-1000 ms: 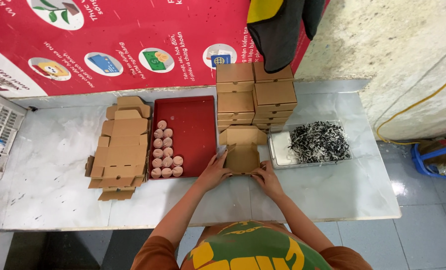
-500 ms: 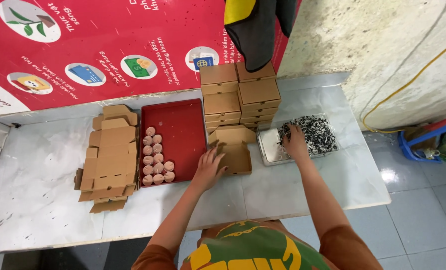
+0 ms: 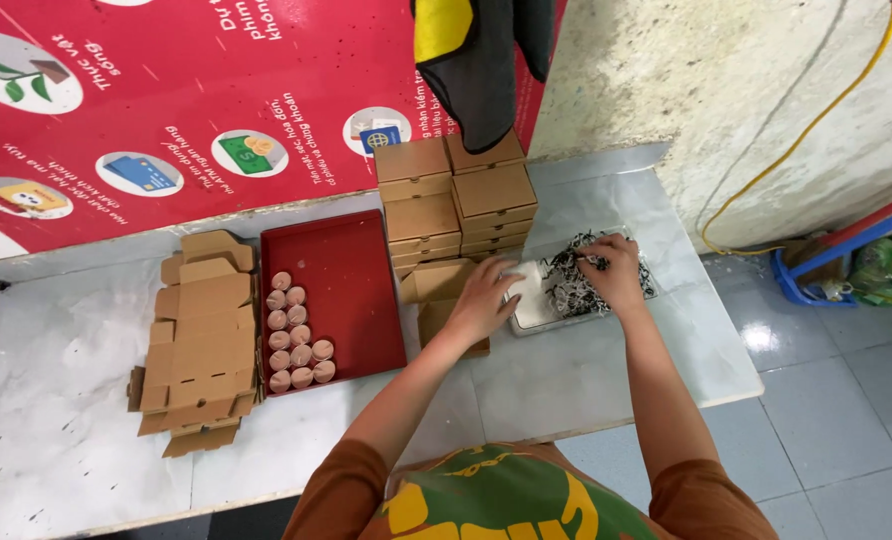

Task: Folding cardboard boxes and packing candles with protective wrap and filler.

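My left hand [image 3: 481,300] lies flat, fingers apart, over an open brown cardboard box [image 3: 431,285], with its fingertips at the left edge of a metal tray [image 3: 526,322]. The tray holds black and white shredded paper [image 3: 571,290]. My right hand [image 3: 614,272] is down in that paper with its fingers curled around a tuft of it. Two stacks of closed cardboard boxes [image 3: 456,195] stand just behind the open box.
A red tray [image 3: 351,275] left of the open box holds several round brown pieces [image 3: 296,340]. Further left lies a pile of flat box blanks [image 3: 201,340]. A red banner and a dark hanging garment [image 3: 481,60] back the marble table [image 3: 56,440]. Its right edge drops to a tiled floor.
My right hand left the open box and went right into the tray's shredded paper. My left hand stayed on the box, shifting slightly toward the tray. The view swung right.
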